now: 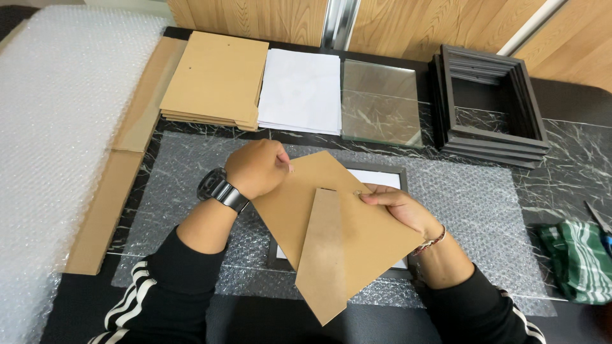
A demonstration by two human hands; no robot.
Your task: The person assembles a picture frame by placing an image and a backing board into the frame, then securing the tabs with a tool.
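Note:
My left hand grips the upper left edge of a brown backing board, held tilted above a black picture frame that lies on a sheet of bubble wrap. My right hand pinches the board near its middle, at the top of its hinged stand flap, which hangs down and forward. White paper shows inside the frame under the board. A black watch sits on my left wrist, a bracelet on my right.
At the back of the dark marble table lie a stack of brown boards, white sheets, glass panes and stacked black frames. A bubble wrap roll and cardboard strips lie left. A green cloth and scissors sit right.

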